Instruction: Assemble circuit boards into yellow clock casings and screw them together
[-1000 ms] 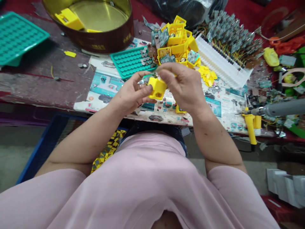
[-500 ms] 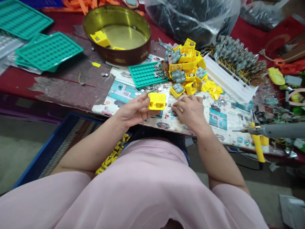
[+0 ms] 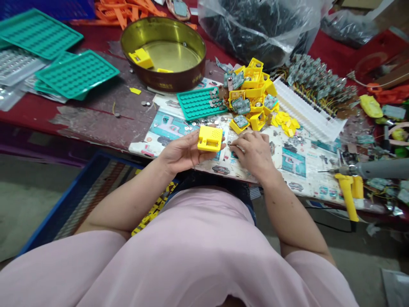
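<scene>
In my left hand (image 3: 183, 153) is a small yellow plastic case (image 3: 210, 138), held with its perforated face and a recessed opening turned up. My right hand (image 3: 254, 153) is just right of it, low over the printed cardboard sheet (image 3: 220, 169). Its thumb and forefinger are pinched together at a tiny dark object, too small to name. Beyond the hands lies a green tray (image 3: 194, 102) with several button cells (image 3: 216, 99) at its right end. Yellow cases with circuit boards are piled (image 3: 254, 91) beside the tray.
A round tin (image 3: 166, 81) stands behind, with yellow pieces inside. Green trays (image 3: 76, 72) are stacked at left. Small yellow covers (image 3: 286, 123) lie right of the pile, beside a white strip rack (image 3: 309, 111). An electric screwdriver (image 3: 377, 169) points in from the right.
The camera view has shifted a little. My left hand has turned the yellow case slightly. My right thumb and forefinger have come together in a pinch at the cardboard.
</scene>
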Demonstrator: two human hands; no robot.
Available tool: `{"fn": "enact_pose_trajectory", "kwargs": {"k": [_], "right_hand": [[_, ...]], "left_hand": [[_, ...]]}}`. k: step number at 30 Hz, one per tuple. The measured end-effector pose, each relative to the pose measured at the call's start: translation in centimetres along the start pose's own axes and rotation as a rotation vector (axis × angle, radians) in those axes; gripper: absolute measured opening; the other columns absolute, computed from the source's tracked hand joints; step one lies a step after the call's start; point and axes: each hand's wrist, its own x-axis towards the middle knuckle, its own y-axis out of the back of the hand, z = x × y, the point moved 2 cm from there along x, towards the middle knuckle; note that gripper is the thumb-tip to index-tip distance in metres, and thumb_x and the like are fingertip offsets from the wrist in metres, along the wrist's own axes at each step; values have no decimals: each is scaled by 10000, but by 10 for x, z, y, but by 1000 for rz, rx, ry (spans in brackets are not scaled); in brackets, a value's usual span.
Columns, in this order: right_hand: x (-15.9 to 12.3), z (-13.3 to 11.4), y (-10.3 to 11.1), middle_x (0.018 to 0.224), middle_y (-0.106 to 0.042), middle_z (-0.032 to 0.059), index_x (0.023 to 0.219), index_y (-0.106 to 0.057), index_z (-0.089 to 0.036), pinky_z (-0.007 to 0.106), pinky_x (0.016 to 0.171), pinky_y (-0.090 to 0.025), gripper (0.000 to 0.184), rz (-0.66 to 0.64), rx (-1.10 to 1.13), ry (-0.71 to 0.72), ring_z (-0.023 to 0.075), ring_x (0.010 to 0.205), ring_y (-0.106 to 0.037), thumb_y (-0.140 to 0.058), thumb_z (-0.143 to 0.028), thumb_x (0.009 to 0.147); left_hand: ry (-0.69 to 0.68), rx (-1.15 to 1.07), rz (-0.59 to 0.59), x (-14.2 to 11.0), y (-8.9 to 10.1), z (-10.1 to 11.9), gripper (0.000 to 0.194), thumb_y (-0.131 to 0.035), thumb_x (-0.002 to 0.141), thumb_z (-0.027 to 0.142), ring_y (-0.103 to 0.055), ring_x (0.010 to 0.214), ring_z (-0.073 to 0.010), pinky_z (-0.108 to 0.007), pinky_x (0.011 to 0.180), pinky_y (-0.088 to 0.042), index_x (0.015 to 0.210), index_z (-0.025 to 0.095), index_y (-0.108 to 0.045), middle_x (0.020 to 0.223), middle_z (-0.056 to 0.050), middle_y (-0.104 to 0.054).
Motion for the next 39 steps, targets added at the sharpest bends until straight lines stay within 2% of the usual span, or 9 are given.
{"fn": "enact_pose_trajectory", "kwargs": {"k": [4, 9, 15, 21, 24, 27, 30, 33, 39], "right_hand": [[-8, -5, 11, 1042, -725, 92, 1062, -729, -227, 424, 920, -424, 294, 173, 199, 24, 247, 1002, -643, -544, -432, 961], [-31, -33, 30, 1297, -642, 142, 1392, -503, -178, 401, 942, -510, 749, 296, 465, 282, 248, 1116, -626, -616, -662, 833], [-43, -40, 43, 1079, -715, 98, 1194, -623, -155, 367, 887, -496, 520, 282, 369, 484, 212, 1003, -631, -667, -547, 854], [-39, -57, 53, 1006, -715, 72, 1174, -649, -154, 345, 751, -486, 455, 133, 268, 739, 201, 878, -599, -618, -514, 897], [-25, -57, 54, 1005, -712, 85, 1224, -622, -131, 326, 714, -495, 524, 97, 277, 790, 193, 864, -609, -586, -545, 906], [9, -36, 54, 1038, -709, 87, 1302, -579, -136, 285, 741, -516, 510, 92, 371, 704, 158, 879, -637, -527, -508, 957], [61, -10, 47, 959, -711, 71, 1046, -709, -197, 328, 767, -494, 302, 194, 217, 452, 185, 871, -633, -458, -361, 1007], [111, -4, 30, 885, -693, 95, 917, -742, -208, 413, 816, -458, 301, 116, 11, 346, 254, 914, -589, -470, -319, 981], [163, -24, 8, 956, -679, 139, 853, -744, -168, 461, 891, -414, 268, -106, -234, 313, 296, 1034, -516, -503, -257, 932]], "left_hand": [[2, -88, -17, 0, 1, -2, 510, -855, 664, 431, -708, 1091, -240, -342, 917, -585, 1091, 232, -658, 1187, -43, -722], [-37, -101, -100, -10, -1, -15, 521, -916, 630, 321, -727, 909, -175, -270, 782, -594, 1052, 229, -624, 1010, 0, -738], [-123, 116, -225, -38, 4, -21, 300, -812, 780, 332, -685, 976, -143, -214, 817, -542, 1016, 233, -656, 1069, -14, -709], [-171, 665, -440, -55, 2, -1, 641, -734, 826, 465, -563, 1315, -303, -408, 1081, -468, 1404, 266, -542, 1363, -102, -639], [-174, 739, -271, -56, 3, -2, 554, -759, 802, 381, -639, 1203, -280, -367, 1001, -525, 1313, 224, -618, 1218, -86, -713], [-81, 399, -137, -54, 8, -5, 565, -735, 823, 405, -744, 916, -244, -331, 781, -595, 1327, 208, -574, 1013, -86, -765], [-135, 98, 21, -50, 14, 3, 552, -791, 762, 402, -746, 769, -202, -289, 664, -595, 1233, 221, -566, 938, -55, -768], [-258, 3, 172, -40, 18, 18, 486, -802, 730, 375, -711, 702, -145, -225, 582, -560, 1113, 218, -547, 938, -28, -752], [-357, 86, 211, -16, 28, 31, 572, -807, 660, 282, -699, 773, -138, -232, 679, -559, 1126, 209, -483, 930, -12, -716]]}}
